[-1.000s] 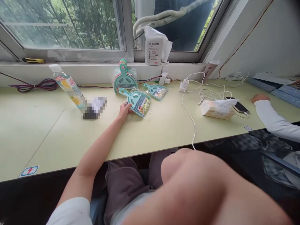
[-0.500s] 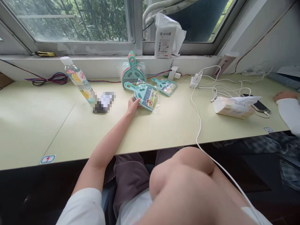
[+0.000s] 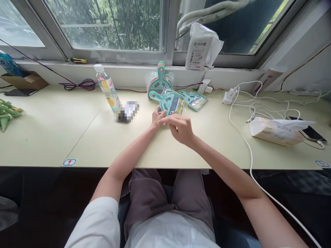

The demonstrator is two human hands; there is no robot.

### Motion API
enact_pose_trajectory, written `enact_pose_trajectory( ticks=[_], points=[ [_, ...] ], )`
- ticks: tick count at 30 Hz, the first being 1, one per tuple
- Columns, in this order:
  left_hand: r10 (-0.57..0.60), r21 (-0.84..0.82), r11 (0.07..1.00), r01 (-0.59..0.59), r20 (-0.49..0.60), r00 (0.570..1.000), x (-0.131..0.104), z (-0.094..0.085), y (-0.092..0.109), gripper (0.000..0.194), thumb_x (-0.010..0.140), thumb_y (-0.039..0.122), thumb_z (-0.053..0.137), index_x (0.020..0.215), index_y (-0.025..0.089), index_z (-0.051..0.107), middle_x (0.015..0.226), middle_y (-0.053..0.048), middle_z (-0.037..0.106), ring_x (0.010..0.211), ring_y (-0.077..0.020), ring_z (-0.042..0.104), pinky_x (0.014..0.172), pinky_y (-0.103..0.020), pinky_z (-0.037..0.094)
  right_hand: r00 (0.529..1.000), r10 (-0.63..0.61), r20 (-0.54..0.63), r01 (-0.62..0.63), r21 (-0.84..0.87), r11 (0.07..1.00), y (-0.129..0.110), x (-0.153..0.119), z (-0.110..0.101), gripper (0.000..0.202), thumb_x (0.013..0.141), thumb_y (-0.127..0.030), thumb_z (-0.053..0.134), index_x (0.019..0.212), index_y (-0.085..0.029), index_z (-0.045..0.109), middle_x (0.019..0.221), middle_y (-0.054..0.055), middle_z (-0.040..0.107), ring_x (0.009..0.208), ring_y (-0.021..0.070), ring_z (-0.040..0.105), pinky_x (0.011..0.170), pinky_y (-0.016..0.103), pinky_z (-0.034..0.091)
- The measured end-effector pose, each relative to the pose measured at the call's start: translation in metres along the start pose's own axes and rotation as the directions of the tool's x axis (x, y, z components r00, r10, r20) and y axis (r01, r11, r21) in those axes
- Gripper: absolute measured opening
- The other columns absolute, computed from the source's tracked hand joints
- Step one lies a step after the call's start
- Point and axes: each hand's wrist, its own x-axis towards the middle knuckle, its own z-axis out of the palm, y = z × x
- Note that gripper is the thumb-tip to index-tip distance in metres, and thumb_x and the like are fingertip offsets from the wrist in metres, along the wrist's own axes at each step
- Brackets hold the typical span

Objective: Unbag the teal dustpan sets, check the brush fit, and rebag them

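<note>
My left hand (image 3: pixel 157 117) is closed on the near left edge of a teal toy-sized dustpan (image 3: pixel 167 100) with a grey-bristled brush, wrapped in clear plastic. The set lies tilted, its handle toward the upper left. In front of it is my right hand (image 3: pixel 182 129), its fingers stretched left over the left wrist and hiding the pan's lower part. I see nothing in the right hand; its thumb side is partly hidden. A smaller teal dustpan set (image 3: pixel 196 100) in plastic lies just to the right. Behind, a stack of wrapped dustpans (image 3: pixel 160 82) leans against the sill wall.
On the left stand a clear drink bottle (image 3: pixel 108 89) and a blurred-out item (image 3: pixel 128 112). To the right are a white charger (image 3: pixel 229 96), its trailing cable (image 3: pixel 241 134) and a tissue pack (image 3: pixel 278 131). A green woven-looking object (image 3: pixel 9 113) sits far left.
My right arm has swung from near my body to the table, bringing the hand beside my left. The left hand stays on the dustpan. The view has turned left.
</note>
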Motion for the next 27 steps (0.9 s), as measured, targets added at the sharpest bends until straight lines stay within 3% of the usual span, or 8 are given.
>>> enact_pose_trajectory(
  ticks=[4, 7, 11, 14, 16, 20, 24, 27],
  points=[
    [-0.046, -0.068, 0.997, 0.045, -0.011, 0.999, -0.001, -0.003, 0.004, 0.033, 0.075, 0.033, 0.068, 0.101, 0.015, 0.060, 0.093, -0.006, 0.069, 0.076, -0.0181, 0.066, 0.066, -0.032, 0.058, 0.908, 0.412, -0.083, -0.402, 0.115, 0.909, 0.096, -0.006, 0.023, 0.035, 0.081, -0.008, 0.040, 0.089, -0.019, 0.072, 0.092, 0.006, 0.073, 0.085, 0.0199, 0.067, 0.086, 0.035, 0.052],
    [-0.039, -0.098, 0.994, 0.042, 0.031, 0.999, 0.000, -0.004, 0.005, 0.042, 0.072, 0.039, 0.070, 0.105, 0.015, 0.059, 0.099, -0.008, 0.069, 0.079, -0.0190, 0.067, 0.066, -0.031, 0.058, 0.805, 0.587, -0.082, -0.549, 0.269, 0.791, 0.134, -0.020, 0.021, 0.031, 0.076, -0.007, 0.044, 0.086, -0.020, 0.070, 0.088, 0.006, 0.072, 0.082, 0.0206, 0.067, 0.085, 0.037, 0.052],
    [-0.046, -0.150, 0.987, 0.058, 0.086, 0.995, -0.002, -0.006, 0.011, 0.049, 0.068, 0.042, 0.072, 0.109, 0.015, 0.060, 0.108, -0.009, 0.068, 0.090, -0.0200, 0.066, 0.073, -0.033, 0.058, 0.696, 0.689, -0.201, -0.586, 0.396, 0.707, 0.145, -0.025, 0.016, 0.025, 0.079, -0.017, 0.050, 0.097, -0.019, 0.066, 0.103, 0.007, 0.069, 0.083, 0.0188, 0.066, 0.085, 0.037, 0.052],
    [-0.051, -0.172, 0.982, 0.076, 0.146, 0.988, -0.002, -0.011, 0.016, 0.057, 0.065, 0.042, 0.076, 0.114, 0.018, 0.059, 0.113, -0.008, 0.067, 0.095, -0.0198, 0.066, 0.080, -0.034, 0.056, 0.659, 0.716, -0.231, -0.554, 0.495, 0.669, 0.151, -0.024, 0.015, 0.041, 0.073, -0.027, 0.064, 0.114, -0.023, 0.059, 0.112, 0.007, 0.066, 0.088, 0.0185, 0.065, 0.085, 0.035, 0.051],
    [-0.061, -0.163, 0.982, 0.100, 0.230, 0.971, -0.002, -0.014, 0.018, 0.062, 0.063, 0.044, 0.078, 0.117, 0.020, 0.058, 0.114, -0.008, 0.067, 0.097, -0.0207, 0.066, 0.084, -0.036, 0.055, 0.635, 0.743, -0.210, -0.529, 0.582, 0.617, 0.155, -0.024, 0.016, 0.054, 0.065, -0.029, 0.072, 0.117, -0.024, 0.057, 0.104, 0.005, 0.067, 0.083, 0.0181, 0.064, 0.083, 0.035, 0.052],
    [-0.104, -0.095, 0.983, 0.158, 0.419, 0.902, -0.004, -0.016, 0.023, 0.067, 0.066, 0.048, 0.079, 0.123, 0.022, 0.055, 0.118, -0.011, 0.066, 0.104, -0.0240, 0.065, 0.088, -0.039, 0.054, 0.547, 0.830, -0.114, -0.479, 0.770, 0.421, 0.156, -0.023, 0.015, 0.044, 0.058, -0.024, 0.074, 0.101, -0.021, 0.064, 0.085, 0.002, 0.069, 0.082, 0.0191, 0.065, 0.084, 0.036, 0.052],
    [-0.118, -0.113, 0.977, 0.180, 0.416, 0.902, -0.007, -0.015, 0.027, 0.068, 0.070, 0.051, 0.076, 0.128, 0.025, 0.052, 0.124, -0.010, 0.064, 0.110, -0.0241, 0.063, 0.091, -0.040, 0.053, 0.444, 0.895, 0.037, -0.437, 0.881, 0.180, 0.152, -0.022, 0.007, 0.025, 0.063, -0.020, 0.064, 0.089, -0.020, 0.066, 0.089, 0.003, 0.071, 0.083, 0.0177, 0.066, 0.083, 0.033, 0.054],
    [-0.117, -0.148, 0.971, 0.186, 0.385, 0.915, -0.007, -0.014, 0.027, 0.067, 0.071, 0.052, 0.076, 0.127, 0.024, 0.052, 0.126, -0.010, 0.063, 0.112, -0.0241, 0.062, 0.092, -0.040, 0.052, 0.434, 0.900, 0.038, -0.439, 0.881, 0.175, 0.149, -0.020, 0.000, 0.019, 0.071, -0.027, 0.061, 0.088, -0.021, 0.065, 0.090, 0.003, 0.071, 0.078, 0.0152, 0.065, 0.077, 0.029, 0.055]
  ],
)
